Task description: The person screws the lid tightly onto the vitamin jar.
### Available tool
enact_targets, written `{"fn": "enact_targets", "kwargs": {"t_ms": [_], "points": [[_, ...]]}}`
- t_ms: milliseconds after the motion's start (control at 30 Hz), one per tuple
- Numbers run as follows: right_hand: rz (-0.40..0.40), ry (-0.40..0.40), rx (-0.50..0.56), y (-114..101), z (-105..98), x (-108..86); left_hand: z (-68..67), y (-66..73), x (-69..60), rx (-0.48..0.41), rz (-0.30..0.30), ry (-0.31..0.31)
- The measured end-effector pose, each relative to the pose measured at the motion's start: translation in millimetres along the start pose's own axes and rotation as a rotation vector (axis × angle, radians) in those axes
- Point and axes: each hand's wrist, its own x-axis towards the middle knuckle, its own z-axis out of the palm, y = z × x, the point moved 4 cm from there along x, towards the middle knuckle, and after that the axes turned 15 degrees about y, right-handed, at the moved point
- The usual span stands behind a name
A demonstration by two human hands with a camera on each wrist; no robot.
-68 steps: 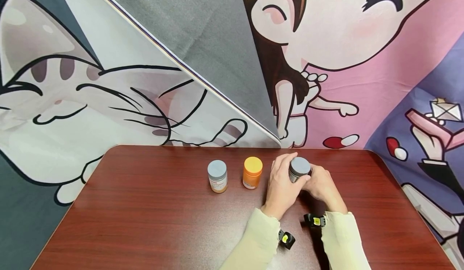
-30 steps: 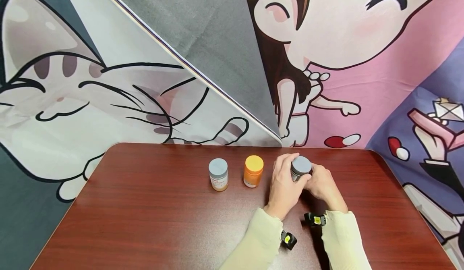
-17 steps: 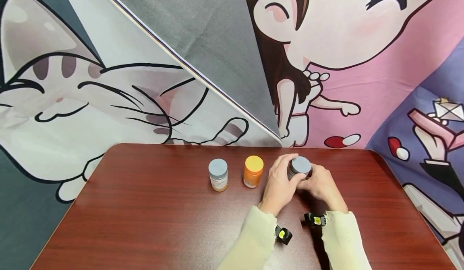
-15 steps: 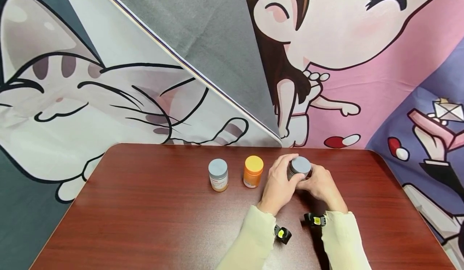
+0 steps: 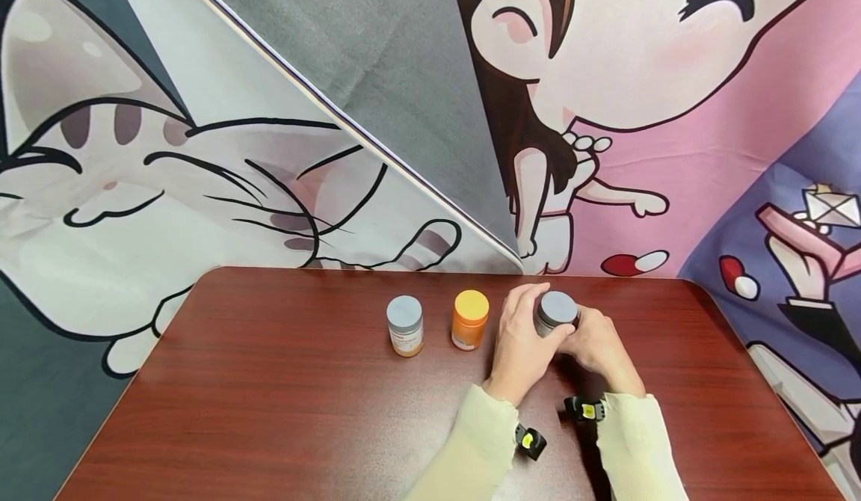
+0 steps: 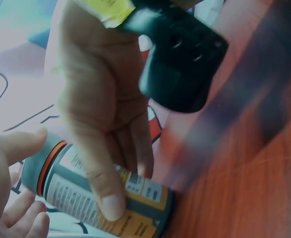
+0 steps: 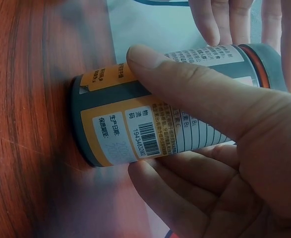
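A dark grey vitamin bottle [image 7: 120, 124] with an orange-and-white label stands upright near the table's far edge. Its blue-grey lid [image 5: 558, 307] shows from above. My right hand [image 5: 597, 340] grips the bottle's body, thumb across the label and fingers behind. My left hand [image 5: 525, 342] is around the lid, thumb [image 6: 21, 144] on its near side and fingers on the far side. A thin orange-red ring [image 6: 50, 166] shows just below the lid. The left fingertips' exact contact with the lid is partly hidden.
To the left stand an orange bottle [image 5: 468, 329] with a yellow lid and a clear jar [image 5: 406, 340] with a grey-blue lid and white label. All are on a reddish-brown wooden table [image 5: 303, 396]. A cartoon-printed cloth [image 5: 417, 112] hangs behind the table.
Since half a second ago, my left thumb has slid right along the lid's near side while its fingertips shifted slightly left. The right hand stays gripped on the bottle.
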Motion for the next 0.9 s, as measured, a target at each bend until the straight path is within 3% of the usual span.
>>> {"fn": "enact_targets", "kwargs": {"t_ms": [500,667,900], "points": [[0.005,-0.010,0.006,-1.4,0.6,-1.1,3.5,4.8,-4.6,0.048,0.027,0.032],[-0.011,0.002,0.011,-0.4,1.2,-0.6,1.7,3.7,-1.7,0.046,0.042,-0.019],[-0.018,0.005,0.013,0.5,2.6,0.3,-1.2,3.0,2.1,0.039,0.012,-0.108]]}}
